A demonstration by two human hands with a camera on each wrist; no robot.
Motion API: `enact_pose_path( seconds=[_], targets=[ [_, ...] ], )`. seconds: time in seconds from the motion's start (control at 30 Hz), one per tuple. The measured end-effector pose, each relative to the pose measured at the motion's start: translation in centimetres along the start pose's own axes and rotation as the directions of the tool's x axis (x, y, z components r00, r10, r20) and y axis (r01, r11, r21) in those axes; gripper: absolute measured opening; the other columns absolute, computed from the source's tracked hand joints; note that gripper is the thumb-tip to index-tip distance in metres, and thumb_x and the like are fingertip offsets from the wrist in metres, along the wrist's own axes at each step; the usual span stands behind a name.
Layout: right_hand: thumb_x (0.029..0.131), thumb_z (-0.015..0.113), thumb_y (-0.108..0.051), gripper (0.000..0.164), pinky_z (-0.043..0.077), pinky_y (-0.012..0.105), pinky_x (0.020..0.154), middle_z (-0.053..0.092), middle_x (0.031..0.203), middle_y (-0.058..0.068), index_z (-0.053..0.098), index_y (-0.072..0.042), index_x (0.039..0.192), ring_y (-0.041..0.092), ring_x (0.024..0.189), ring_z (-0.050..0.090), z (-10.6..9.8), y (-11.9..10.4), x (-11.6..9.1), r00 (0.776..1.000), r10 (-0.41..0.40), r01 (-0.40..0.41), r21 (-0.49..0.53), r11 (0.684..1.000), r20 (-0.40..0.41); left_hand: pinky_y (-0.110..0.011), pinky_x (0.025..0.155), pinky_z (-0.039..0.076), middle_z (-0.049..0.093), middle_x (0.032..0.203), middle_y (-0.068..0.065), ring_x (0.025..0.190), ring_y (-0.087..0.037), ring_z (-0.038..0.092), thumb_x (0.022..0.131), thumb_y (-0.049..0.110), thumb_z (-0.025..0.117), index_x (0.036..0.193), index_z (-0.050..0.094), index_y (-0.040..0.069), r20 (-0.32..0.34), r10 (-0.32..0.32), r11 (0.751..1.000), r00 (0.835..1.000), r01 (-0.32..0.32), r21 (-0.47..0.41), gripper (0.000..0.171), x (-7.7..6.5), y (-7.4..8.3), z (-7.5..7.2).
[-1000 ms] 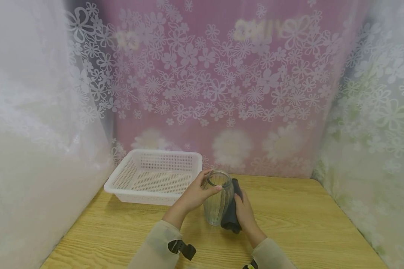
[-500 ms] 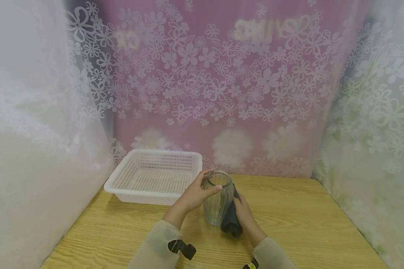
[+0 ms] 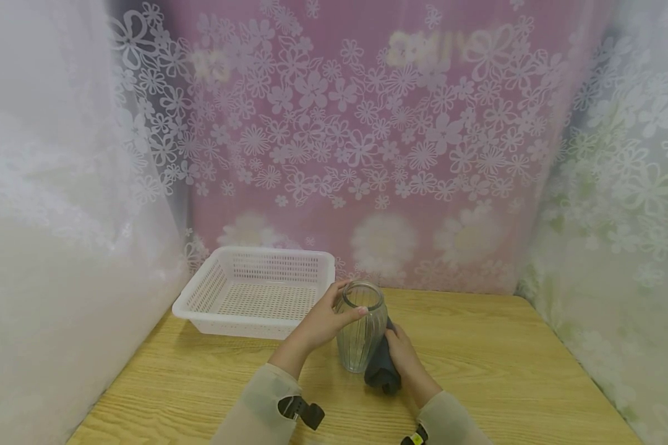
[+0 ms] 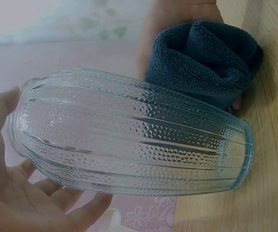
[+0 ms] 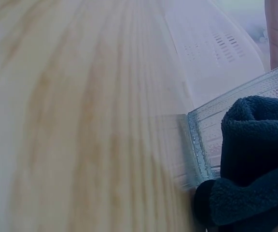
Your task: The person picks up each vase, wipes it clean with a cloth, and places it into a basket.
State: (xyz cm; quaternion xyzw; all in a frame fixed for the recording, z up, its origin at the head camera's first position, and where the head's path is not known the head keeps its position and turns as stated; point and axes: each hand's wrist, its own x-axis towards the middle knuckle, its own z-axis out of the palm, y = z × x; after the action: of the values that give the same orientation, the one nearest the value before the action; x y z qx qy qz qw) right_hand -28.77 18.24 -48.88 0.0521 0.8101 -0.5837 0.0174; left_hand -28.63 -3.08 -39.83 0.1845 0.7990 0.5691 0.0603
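A clear ribbed glass vase (image 3: 357,346) stands upright on the wooden table. My left hand (image 3: 325,320) holds it near the neck, with the thumb at the rim and the fingers around the far side. In the left wrist view, the vase (image 4: 124,140) shows a dimpled surface between its ribs. Against its right side lies a folded dark blue-grey towel (image 3: 382,369), which my right hand (image 3: 405,355) grips from the right. The towel (image 5: 255,154) looks thick and fluffy in the right wrist view. Most of the right fingers are hidden behind it.
A white perforated plastic basket (image 3: 239,324) sits on the table to the left, close behind my left hand. Wood-grain table surface (image 3: 495,358) extends to the right. Floral curtains (image 3: 362,154) hang behind the table and at both sides.
My right hand and the towel have slid slightly down the vase's right side, toward me, and the towel's rolled end shows more. The left hand and the vase stay in place.
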Motion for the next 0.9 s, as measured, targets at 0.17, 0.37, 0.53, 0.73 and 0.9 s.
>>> enact_pose_path(
  seconds=[0.17, 0.37, 0.53, 0.73, 0.9],
  targets=[
    [0.106, 0.031, -0.036, 0.057, 0.033, 0.063, 0.105, 0.045, 0.144, 0.027, 0.035, -0.001, 0.151, 0.043, 0.127, 0.045, -0.1, -0.1, 0.0, 1.0, 0.011, -0.011, 0.0, 1.0, 0.02, -0.064, 0.112, 0.028, 0.031, 0.161, -0.005, 0.149, -0.032, 0.024, 0.086, 0.062, 0.07, 0.155, 0.029, 0.037, -0.001, 0.007, 1.0, 1.0, -0.007, 0.004, 0.084, 0.0, 0.0, 0.0],
    [0.106, 0.034, -0.036, 0.056, 0.035, 0.059, 0.104, 0.046, 0.142, 0.026, 0.036, -0.002, 0.151, 0.041, 0.125, 0.046, -0.2, -0.3, -0.2, 0.999, 0.028, -0.03, 0.039, 0.999, 0.041, -0.064, 0.112, 0.028, 0.03, 0.162, -0.005, 0.149, -0.032, 0.024, 0.086, 0.062, 0.07, 0.155, 0.029, 0.037, 0.0, 0.002, 1.0, 1.0, -0.002, 0.002, 0.084, 0.0, 0.0, 0.0],
    [0.106, 0.036, -0.034, 0.056, 0.038, 0.054, 0.102, 0.047, 0.14, 0.026, 0.034, -0.001, 0.151, 0.039, 0.123, 0.047, -0.5, -0.6, -0.4, 0.996, 0.048, -0.053, 0.082, 0.995, 0.069, -0.065, 0.112, 0.028, 0.03, 0.162, -0.005, 0.149, -0.032, 0.025, 0.086, 0.062, 0.07, 0.155, 0.03, 0.037, -0.003, -0.002, 1.0, 1.0, 0.002, -0.001, 0.084, -0.1, 0.0, 0.0],
    [0.105, 0.042, -0.031, 0.05, 0.046, 0.038, 0.085, 0.054, 0.125, 0.021, 0.041, 0.002, 0.143, 0.031, 0.108, 0.053, -0.9, -0.7, -0.3, 0.995, 0.061, -0.073, 0.141, 0.987, 0.083, -0.064, 0.112, 0.029, 0.03, 0.162, -0.005, 0.149, -0.032, 0.025, 0.086, 0.062, 0.07, 0.154, 0.03, 0.039, -0.002, -0.003, 1.0, 1.0, 0.003, -0.003, 0.083, -0.1, 0.1, 0.0],
    [0.104, 0.046, -0.027, 0.048, 0.046, 0.032, 0.076, 0.057, 0.117, 0.018, 0.045, 0.004, 0.14, 0.027, 0.099, 0.054, -1.1, -0.7, -0.1, 0.996, 0.042, -0.052, 0.127, 0.991, 0.074, -0.064, 0.112, 0.028, 0.03, 0.161, -0.005, 0.149, -0.032, 0.025, 0.086, 0.062, 0.07, 0.154, 0.03, 0.038, -0.001, 0.0, 1.0, 1.0, 0.0, 0.0, 0.083, -0.1, 0.1, 0.0]
  ],
)
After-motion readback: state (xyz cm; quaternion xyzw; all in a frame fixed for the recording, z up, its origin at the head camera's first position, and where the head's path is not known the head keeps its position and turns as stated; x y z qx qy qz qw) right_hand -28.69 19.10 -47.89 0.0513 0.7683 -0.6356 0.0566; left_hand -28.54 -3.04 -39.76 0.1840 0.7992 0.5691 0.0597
